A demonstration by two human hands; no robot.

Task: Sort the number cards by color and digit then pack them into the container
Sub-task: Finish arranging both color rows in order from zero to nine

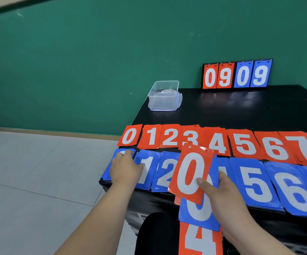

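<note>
Two rows of number-card piles lie on the black desk [241, 111]. The far red row [219, 142] has eight piles, 0–7, and a ninth cut off at right; the blue row [255, 183] lies nearer. The left hand [125, 169] rests flat, fingers relaxed, on the blue 0 pile [106, 174]. The right hand [220, 192] pinches three fanned cards: red 0 card [189, 173], blue 0 card [198, 214], red 4 card [198, 240]. One clear container [164, 96] stands at the desk's far left corner. One scoreboard [237, 74], far right, shows four digits, 0909.

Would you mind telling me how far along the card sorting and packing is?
Mostly sorted: red piles and blue piles lie in digit order on the black table. In hand: the right hand holds a red 0 card, a blue 0 card and a red 4 card, while the left hand rests on the blue 0 pile. Left: placing those, then packing; the clear container shows no cards.
</note>
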